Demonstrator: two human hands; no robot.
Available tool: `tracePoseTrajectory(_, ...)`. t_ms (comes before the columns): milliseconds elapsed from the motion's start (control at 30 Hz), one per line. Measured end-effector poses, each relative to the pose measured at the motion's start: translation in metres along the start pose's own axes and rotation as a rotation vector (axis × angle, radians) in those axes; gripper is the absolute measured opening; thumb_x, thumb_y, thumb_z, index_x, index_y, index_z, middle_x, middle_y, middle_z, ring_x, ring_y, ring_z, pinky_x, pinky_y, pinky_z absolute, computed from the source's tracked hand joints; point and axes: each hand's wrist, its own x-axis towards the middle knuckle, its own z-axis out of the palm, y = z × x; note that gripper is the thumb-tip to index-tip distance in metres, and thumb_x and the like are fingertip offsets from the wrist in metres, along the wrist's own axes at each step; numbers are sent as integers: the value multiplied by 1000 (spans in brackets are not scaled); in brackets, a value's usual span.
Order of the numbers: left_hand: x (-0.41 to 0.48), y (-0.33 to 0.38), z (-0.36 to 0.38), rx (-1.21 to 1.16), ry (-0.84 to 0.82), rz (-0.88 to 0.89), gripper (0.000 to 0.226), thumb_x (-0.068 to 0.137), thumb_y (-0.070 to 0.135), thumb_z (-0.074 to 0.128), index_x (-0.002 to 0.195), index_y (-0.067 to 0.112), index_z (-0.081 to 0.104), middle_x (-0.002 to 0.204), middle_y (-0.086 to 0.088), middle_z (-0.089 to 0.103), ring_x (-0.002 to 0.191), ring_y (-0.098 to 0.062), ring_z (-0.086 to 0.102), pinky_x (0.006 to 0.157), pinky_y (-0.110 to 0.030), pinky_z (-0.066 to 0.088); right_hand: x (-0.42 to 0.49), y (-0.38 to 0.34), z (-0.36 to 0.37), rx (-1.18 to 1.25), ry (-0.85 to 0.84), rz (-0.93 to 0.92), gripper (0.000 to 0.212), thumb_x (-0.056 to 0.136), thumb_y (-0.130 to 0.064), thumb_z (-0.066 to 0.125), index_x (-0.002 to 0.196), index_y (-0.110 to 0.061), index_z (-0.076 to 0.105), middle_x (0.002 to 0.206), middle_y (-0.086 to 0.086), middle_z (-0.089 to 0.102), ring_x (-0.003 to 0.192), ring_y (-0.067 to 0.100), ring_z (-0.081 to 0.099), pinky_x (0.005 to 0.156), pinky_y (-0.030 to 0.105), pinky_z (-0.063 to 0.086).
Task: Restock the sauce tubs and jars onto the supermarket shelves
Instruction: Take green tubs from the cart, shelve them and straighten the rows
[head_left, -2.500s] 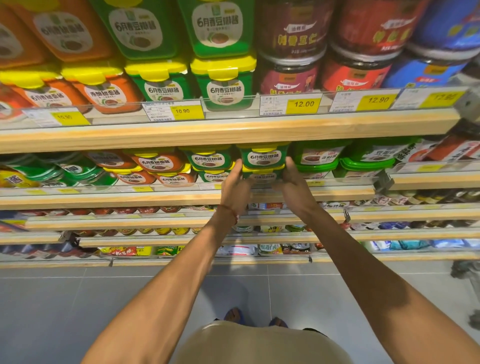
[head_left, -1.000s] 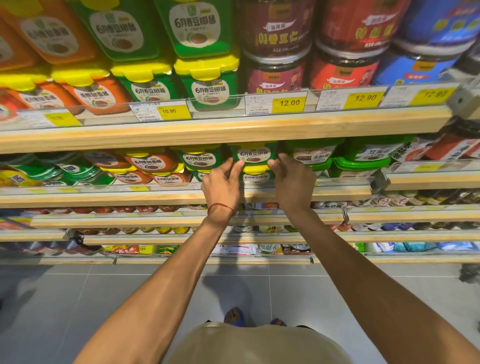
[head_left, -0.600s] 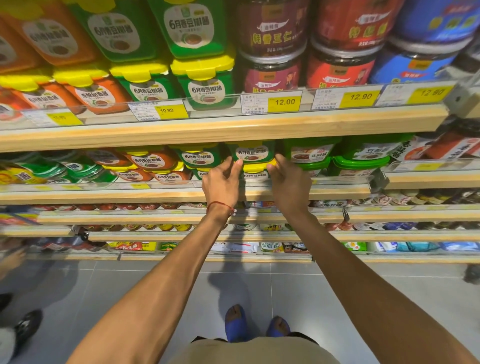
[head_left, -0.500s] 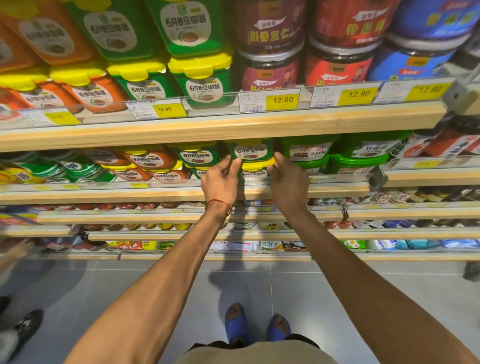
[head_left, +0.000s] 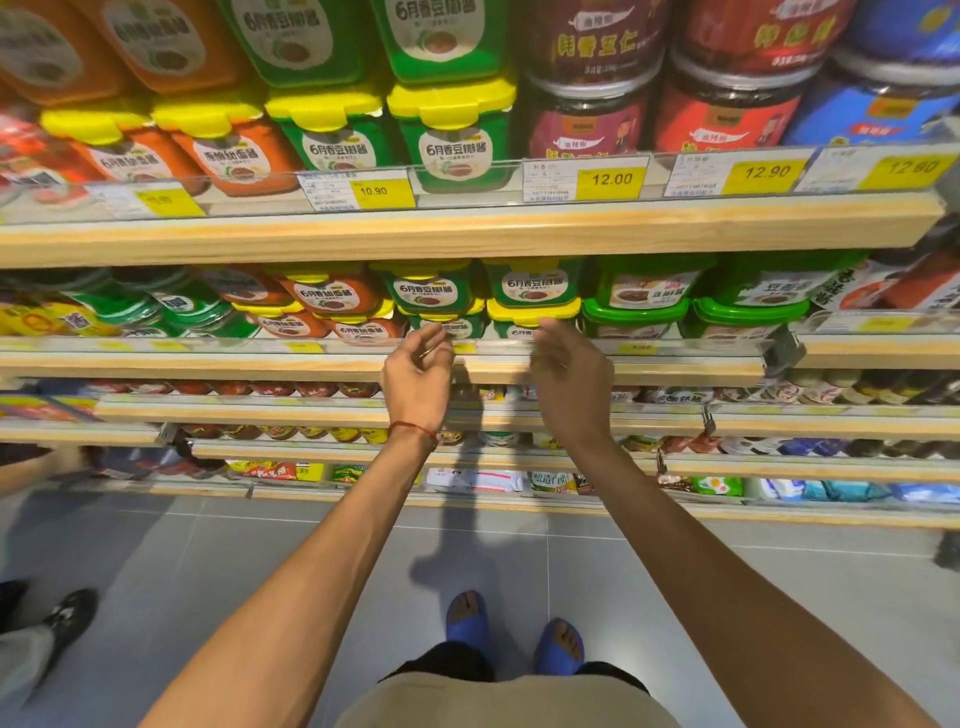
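Note:
Two green sauce tubs with yellow lids stand stacked on the second shelf (head_left: 649, 370); the upper tub (head_left: 534, 283) rests on the lower tub (head_left: 524, 322). My left hand (head_left: 418, 371) hovers just in front of the shelf edge, fingers loosely curled, holding nothing. My right hand (head_left: 569, 366) is beside it, fingers apart, just below the lower tub's yellow lid and not gripping it. A matching green tub stack (head_left: 428, 291) stands to the left.
Orange tubs (head_left: 332, 296) and green-lidded tubs (head_left: 636, 296) flank the stack. The upper shelf (head_left: 467, 231) carries larger tubs, jars and yellow price tags. Lower shelves hold small jars and packets. Another person's shoe (head_left: 67, 616) is on the grey floor at left.
Both hands held the sides of the stacked green tubs on the second shelf; they have now let go and pulled back toward me, down to the shelf edge.

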Motion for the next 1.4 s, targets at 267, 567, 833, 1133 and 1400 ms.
tracePoseTrajectory(267,36,-5,-29,85,-92,-5,69,87,42,65,150,20,47,137,0,62,126,-17,57,111,-42,46,-5,-21,51,159,-215,128,62,99,3,54,157,-15,39,152,-1,51,141,12,46,115,35,42)
tracePoseTrajectory(567,65,-15,-44,48,-402,155,63,96,57,51,144,17,45,122,5,69,115,-15,63,100,-44,50,17,-24,94,111,-195,177,58,102,-6,56,155,-14,34,137,-5,52,127,11,50,102,25,39)
tracePoseTrajectory(833,76,-26,-55,104,-338,223,67,91,72,40,130,21,57,120,-2,68,113,-22,61,101,-53,46,32,-9,110,316,-163,209,94,81,-42,81,156,-9,35,155,13,45,137,28,50,109,42,46)
tracePoseTrajectory(1133,74,-25,-59,128,-350,235,68,92,59,43,147,19,49,97,2,67,99,-17,62,95,-42,50,30,-2,108,268,-191,148,91,77,-34,64,159,-17,31,158,4,45,147,21,42,123,49,32)
tracePoseTrajectory(1400,75,-13,-58,124,-270,175,52,98,49,54,134,12,61,92,4,64,91,-20,56,92,-38,47,27,-11,102,63,-86,118,83,90,-60,61,158,-18,37,144,2,58,132,17,54,114,45,43)
